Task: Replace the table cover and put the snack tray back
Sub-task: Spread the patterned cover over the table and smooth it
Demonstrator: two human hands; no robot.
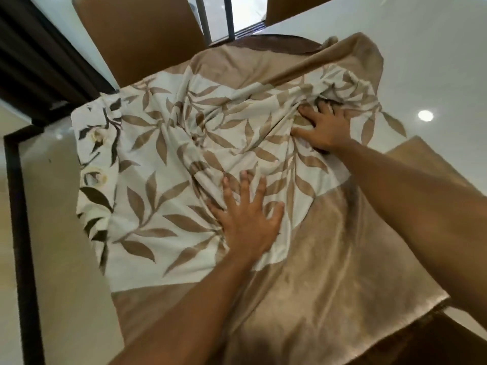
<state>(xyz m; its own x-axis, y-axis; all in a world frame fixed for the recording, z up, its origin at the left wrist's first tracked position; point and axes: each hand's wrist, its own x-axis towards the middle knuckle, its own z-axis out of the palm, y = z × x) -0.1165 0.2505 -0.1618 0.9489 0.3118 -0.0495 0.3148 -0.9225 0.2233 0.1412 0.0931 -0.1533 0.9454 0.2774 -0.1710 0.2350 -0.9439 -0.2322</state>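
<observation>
Head view looks down on the cover (pixel 168 180), which lies rumpled over the left end of a white table (pixel 434 61). Its middle is cream with tan leaves, which turn dark brown at the left edge, where two pale rings (pixel 98 138) are set in the cloth. A broad shiny tan border runs along the near and far sides. Folds gather toward the middle and bunch thickly at the far right. The left hand (pixel 247 217) rests flat on the cream part, palm down, fingers straight and spread apart. The right hand (pixel 326 127) presses on the bunched cloth farther off, fingers also spread, their tips partly sunk among the folds. A dark brown strip (pixel 276 43) shows beyond the cover's far edge. Tan chairs (pixel 137 38) stand past the table, and a dark frame (pixel 18 206) runs along the floor at left. A round light spot (pixel 425 115) shines on the bare tabletop.
</observation>
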